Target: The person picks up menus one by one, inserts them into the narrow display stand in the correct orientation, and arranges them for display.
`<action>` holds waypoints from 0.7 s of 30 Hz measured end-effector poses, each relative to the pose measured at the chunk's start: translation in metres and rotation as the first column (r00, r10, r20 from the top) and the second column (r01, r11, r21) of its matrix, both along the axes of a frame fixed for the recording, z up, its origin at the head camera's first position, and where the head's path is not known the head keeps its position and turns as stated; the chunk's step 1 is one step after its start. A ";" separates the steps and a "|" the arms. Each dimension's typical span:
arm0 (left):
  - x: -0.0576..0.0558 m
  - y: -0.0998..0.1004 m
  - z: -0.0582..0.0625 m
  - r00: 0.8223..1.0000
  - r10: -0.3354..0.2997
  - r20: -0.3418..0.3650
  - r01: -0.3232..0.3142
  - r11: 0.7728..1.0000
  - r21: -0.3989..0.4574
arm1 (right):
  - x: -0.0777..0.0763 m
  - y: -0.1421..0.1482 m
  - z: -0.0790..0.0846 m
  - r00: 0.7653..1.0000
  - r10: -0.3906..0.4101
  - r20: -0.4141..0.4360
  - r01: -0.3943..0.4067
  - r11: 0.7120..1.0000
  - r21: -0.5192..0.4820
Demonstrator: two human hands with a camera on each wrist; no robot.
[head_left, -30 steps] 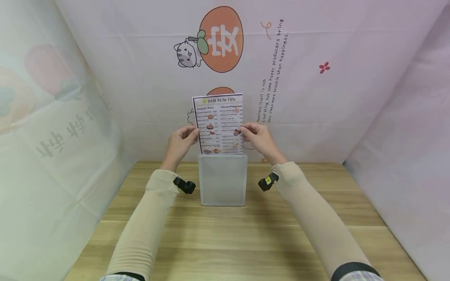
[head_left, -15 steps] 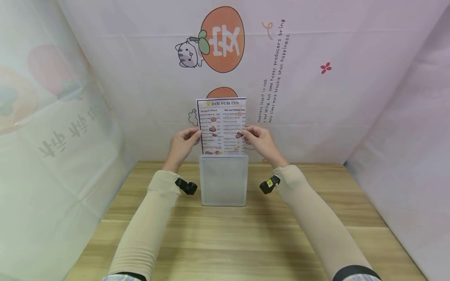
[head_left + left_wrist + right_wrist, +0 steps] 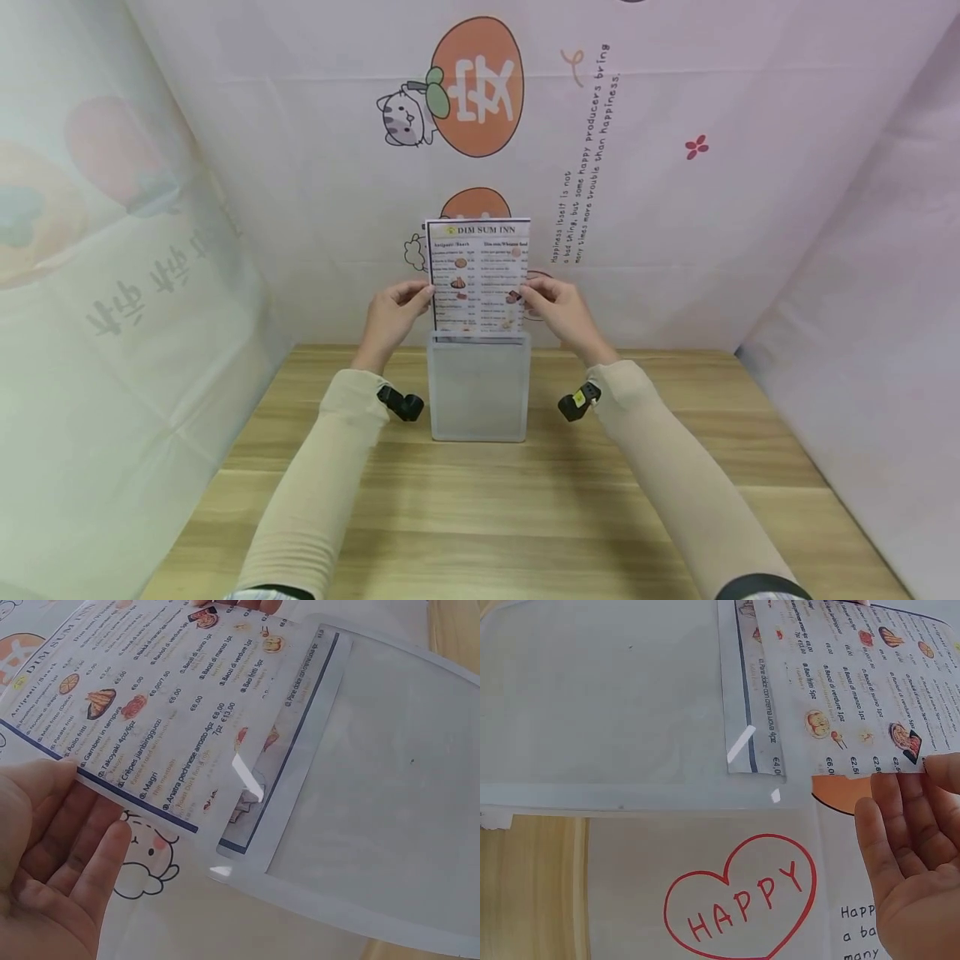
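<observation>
A printed menu sheet (image 3: 480,275) headed "DIM SUM INN" stands upright above a clear sign holder (image 3: 478,396). Its bottom strip lies inside the holder's top opening, seen through the clear plastic (image 3: 375,780) in the left wrist view. My left hand (image 3: 392,318) pinches the menu's left edge between thumb and fingers. On the opposite edge, my right hand (image 3: 562,312) pinches it at about the same height. The right wrist view shows the right thumb and fingers (image 3: 900,832) at the sheet's edge.
The holder stands on a wooden table (image 3: 465,517) near its back edge. Behind it hangs a printed backdrop cloth (image 3: 300,167) with cartoon drawings and text. Cloth walls rise on both sides.
Both hands have lowered the menu and shifted it slightly right. Its bottom edge has gone from the holder's top rim to a little inside it. The holder has barely moved.
</observation>
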State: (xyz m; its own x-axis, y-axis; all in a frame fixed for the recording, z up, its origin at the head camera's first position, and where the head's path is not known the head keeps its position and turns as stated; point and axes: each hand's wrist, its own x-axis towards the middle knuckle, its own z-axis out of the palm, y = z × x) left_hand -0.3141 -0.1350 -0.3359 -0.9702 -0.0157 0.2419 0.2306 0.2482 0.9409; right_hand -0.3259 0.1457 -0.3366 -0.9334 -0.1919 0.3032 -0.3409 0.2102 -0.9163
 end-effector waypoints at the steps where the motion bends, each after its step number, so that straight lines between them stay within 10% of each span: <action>1: 0.000 0.000 -0.001 1.000 0.000 -0.003 0.000 1.000 -0.002 | -0.001 0.000 -0.001 1.000 0.001 0.005 -0.001 1.000 -0.001; 21: 0.000 -0.005 -0.022 1.000 0.006 0.013 -0.005 0.998 -0.068 | 0.002 0.002 -0.018 1.000 -0.021 -0.005 0.021 0.995 0.095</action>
